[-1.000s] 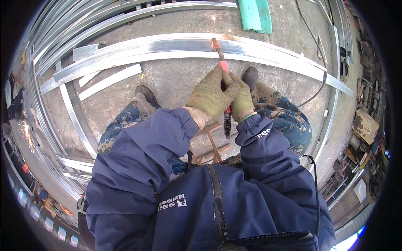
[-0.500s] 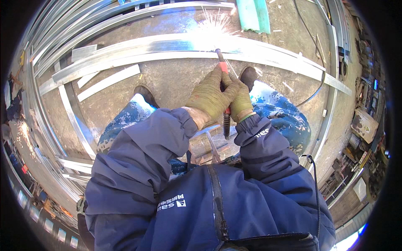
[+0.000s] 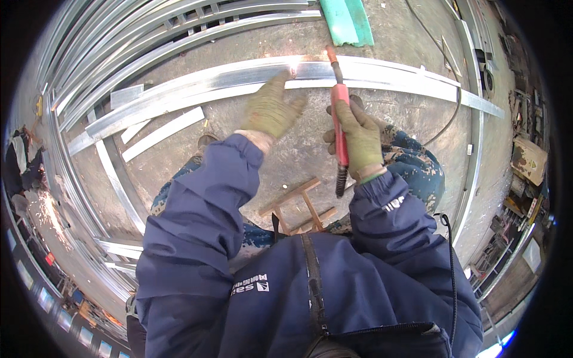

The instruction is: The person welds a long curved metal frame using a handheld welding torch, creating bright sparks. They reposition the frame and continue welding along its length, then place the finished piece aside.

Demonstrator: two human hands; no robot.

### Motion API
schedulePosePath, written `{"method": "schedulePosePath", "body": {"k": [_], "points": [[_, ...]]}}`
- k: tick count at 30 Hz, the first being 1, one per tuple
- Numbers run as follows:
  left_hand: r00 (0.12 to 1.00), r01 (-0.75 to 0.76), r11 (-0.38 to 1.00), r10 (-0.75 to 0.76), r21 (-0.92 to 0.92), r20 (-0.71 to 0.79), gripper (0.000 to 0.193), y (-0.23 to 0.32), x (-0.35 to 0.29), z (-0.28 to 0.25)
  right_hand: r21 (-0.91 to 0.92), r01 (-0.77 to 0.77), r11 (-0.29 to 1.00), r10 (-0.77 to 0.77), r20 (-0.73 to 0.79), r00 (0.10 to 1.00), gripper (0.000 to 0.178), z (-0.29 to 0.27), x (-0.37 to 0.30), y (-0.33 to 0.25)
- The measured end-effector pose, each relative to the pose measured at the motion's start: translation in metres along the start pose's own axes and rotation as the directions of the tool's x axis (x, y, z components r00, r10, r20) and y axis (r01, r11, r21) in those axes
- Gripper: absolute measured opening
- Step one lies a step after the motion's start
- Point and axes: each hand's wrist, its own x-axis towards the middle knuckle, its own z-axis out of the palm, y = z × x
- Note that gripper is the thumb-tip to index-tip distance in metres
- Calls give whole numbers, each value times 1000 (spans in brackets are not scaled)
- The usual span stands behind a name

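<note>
Both my hands wear olive work gloves. My right hand (image 3: 359,136) is closed around the red handle of a welding torch (image 3: 339,101), whose neck and coppery nozzle point away from me over the metal tube. The shiny square metal tube (image 3: 221,81) lies crosswise before me. A small weld spot (image 3: 293,70) glows orange on it. My left hand (image 3: 271,109), slightly blurred, holds nothing; its fingers are apart and stretch forward beside the glowing spot. I cannot tell whether the fingertips touch the tube.
Several long metal profiles (image 3: 149,37) are stacked at the far left. A green sheet (image 3: 346,22) lies beyond the tube. Metal offcuts (image 3: 164,133) rest on the floor, a dark cable (image 3: 458,101) curves at right, and a small wooden frame (image 3: 310,206) stands by my legs. Sparks (image 3: 52,218) fly at far left.
The bright arc and its sparks have gone out. My left hand has left the torch and moved forward and left. My right hand has moved the torch to the right, away from the weld.
</note>
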Motion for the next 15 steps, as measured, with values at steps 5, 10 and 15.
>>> {"method": "schedulePosePath", "body": {"k": [5,10,15], "points": [[993,24,817,48,576,-108,88,-45,37,2,-6,-12,1000,12,16,1000,52,-23,-33,-21],[989,-87,659,145,747,-12,105,-73,64,17,25,-64,998,64,11,998,47,-32,-29,-6],[964,-174,557,266,812,24,98,-107,77,24,47,-151,987,149,47,988,50,-23,-25,-6]]}}
